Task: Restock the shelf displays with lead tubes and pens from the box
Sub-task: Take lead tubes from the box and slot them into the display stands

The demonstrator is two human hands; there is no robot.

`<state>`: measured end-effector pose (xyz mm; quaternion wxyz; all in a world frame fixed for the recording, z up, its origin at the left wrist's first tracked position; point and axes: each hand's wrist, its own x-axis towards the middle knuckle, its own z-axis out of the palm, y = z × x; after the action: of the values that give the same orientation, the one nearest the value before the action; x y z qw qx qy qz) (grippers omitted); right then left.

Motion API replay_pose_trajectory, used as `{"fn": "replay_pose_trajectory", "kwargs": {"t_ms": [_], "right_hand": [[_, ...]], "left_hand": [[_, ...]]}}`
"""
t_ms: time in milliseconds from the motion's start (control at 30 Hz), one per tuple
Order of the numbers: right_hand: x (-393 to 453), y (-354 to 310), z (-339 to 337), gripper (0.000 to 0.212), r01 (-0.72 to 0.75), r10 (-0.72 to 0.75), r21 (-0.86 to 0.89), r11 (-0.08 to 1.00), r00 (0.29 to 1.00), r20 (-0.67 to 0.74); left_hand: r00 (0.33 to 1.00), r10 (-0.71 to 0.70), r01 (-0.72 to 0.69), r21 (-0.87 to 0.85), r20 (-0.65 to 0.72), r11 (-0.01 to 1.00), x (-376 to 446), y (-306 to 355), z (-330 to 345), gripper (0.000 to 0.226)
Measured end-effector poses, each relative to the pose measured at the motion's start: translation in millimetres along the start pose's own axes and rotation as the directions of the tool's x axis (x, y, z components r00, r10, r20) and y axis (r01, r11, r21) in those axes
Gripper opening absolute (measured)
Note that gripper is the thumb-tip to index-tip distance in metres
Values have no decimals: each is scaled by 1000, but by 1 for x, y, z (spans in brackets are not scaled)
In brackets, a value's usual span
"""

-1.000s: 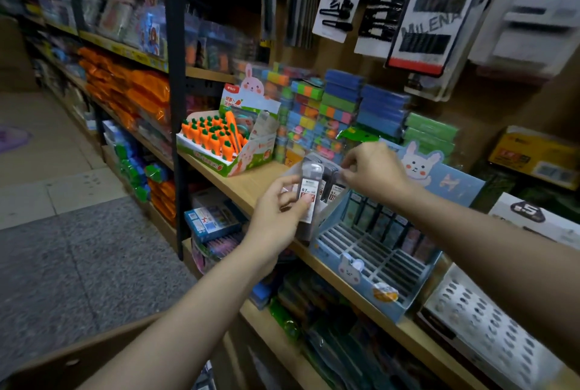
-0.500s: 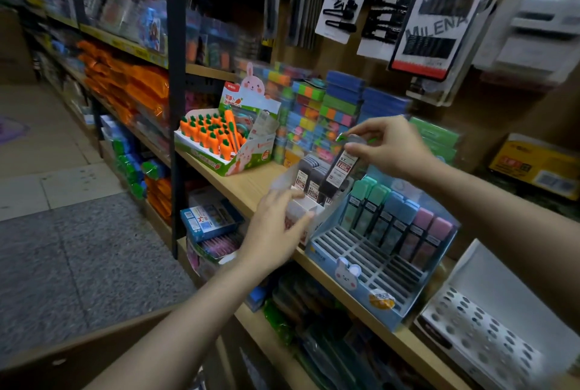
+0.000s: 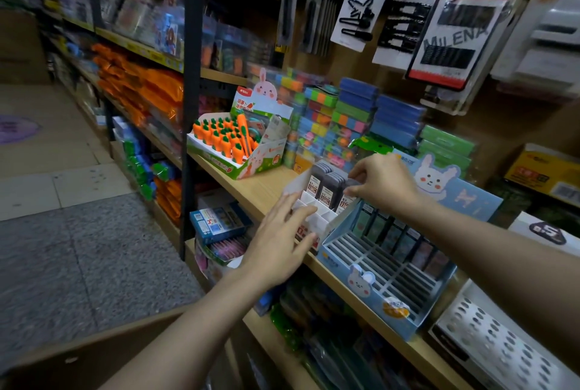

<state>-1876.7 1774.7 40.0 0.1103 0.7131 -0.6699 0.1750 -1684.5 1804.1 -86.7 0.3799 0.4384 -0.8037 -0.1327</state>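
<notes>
A white divided display box (image 3: pixel 309 206) stands on the wooden shelf (image 3: pixel 260 189), its back row filled with dark lead tubes (image 3: pixel 326 184). My right hand (image 3: pixel 384 182) pinches one dark lead tube (image 3: pixel 351 185) between thumb and fingertips at the right end of that back row. With straight fingers, my left hand (image 3: pixel 279 240) rests against the box's front wall. Right beside it sits a blue bunny display (image 3: pixel 370 273), where pastel lead tubes (image 3: pixel 395 234) fill only the rear row.
A carton of carrot pens (image 3: pixel 229 145) sits to the left on the same shelf, with stacks of coloured erasers (image 3: pixel 332 120) behind. A white perforated pen holder (image 3: pixel 502 345) is at the right. A brown cardboard box (image 3: pixel 78 358) lies at the bottom left. Hairpin cards (image 3: pixel 452 22) hang overhead.
My right hand has come down from above the blue display and lowered the tube into the white box's back row. My left hand slid down to the box's front, fingers now straight.
</notes>
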Motion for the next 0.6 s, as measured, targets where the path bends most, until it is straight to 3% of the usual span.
{"fn": "replay_pose_trajectory", "kwargs": {"t_ms": [233, 300, 467, 600], "right_hand": [[0, -6, -10, 14, 16, -14, -71, 997, 1000, 19], [1, -9, -9, 24, 17, -15, -104, 994, 1000, 21], [3, -23, -3, 58, 25, -32, 112, 993, 998, 55], [4, -27, 4, 48, 26, -26, 15, 1000, 999, 40]], "left_hand": [[1000, -23, 23, -41, -4, 999, 2, 2, 0, 41], [1000, -29, 29, -39, 0, 999, 2, 3, 0, 43], [999, -41, 41, -38, 13, 998, 3, 5, -2, 44], [999, -49, 49, -42, 18, 998, 2, 7, -3, 42]]}}
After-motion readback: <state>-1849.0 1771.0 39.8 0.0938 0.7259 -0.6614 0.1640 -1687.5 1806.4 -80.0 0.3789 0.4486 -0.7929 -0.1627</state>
